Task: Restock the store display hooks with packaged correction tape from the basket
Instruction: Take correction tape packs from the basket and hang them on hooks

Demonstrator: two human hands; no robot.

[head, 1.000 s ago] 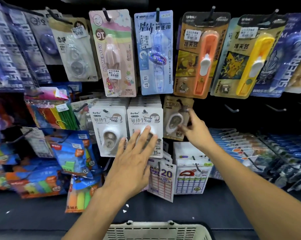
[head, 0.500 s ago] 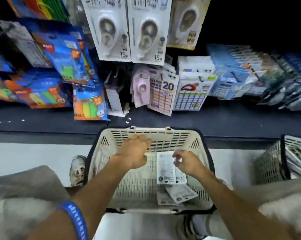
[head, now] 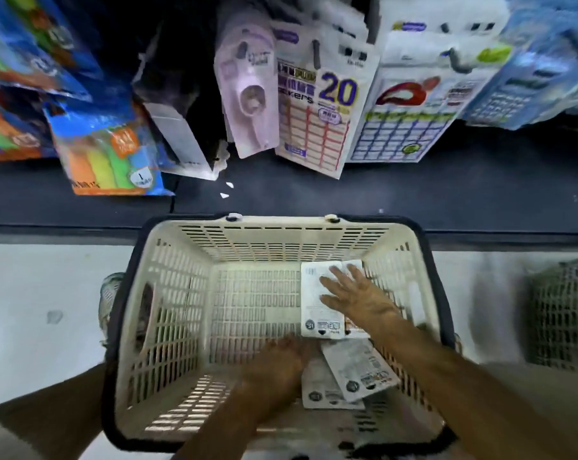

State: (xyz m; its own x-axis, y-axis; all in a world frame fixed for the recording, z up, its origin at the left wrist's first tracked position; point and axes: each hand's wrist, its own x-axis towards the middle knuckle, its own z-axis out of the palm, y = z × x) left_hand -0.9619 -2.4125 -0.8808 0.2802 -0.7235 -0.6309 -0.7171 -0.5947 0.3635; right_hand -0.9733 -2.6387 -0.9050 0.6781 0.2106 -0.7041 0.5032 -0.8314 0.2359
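Observation:
A cream plastic basket [head: 168, 310] with a dark rim stands on the floor below me. Inside, at its right, a white correction tape package [head: 314, 313] lies back side up. My right hand [head: 357, 297] rests flat on it with fingers spread. Two more packages [head: 357, 370] overlap near the basket's front right. My left hand [head: 274, 366] is down in the basket, knuckles up, fingertips at the left edge of those lower packages. Blur hides whether it grips one.
Above the basket runs a dark shelf ledge [head: 414, 200]. Over it hang a pink correction tape pack [head: 247, 104], sticker packs [head: 314, 121] and coloured sticky-note packs [head: 108, 154]. A second basket [head: 563, 310] stands at the right, and a shoe [head: 110, 290] shows at the left.
My view dropped from the display hooks to the basket. Both hands left the hanging packages and went down inside. The right hand now lies on a package, and the left moved down-right to the lower ones.

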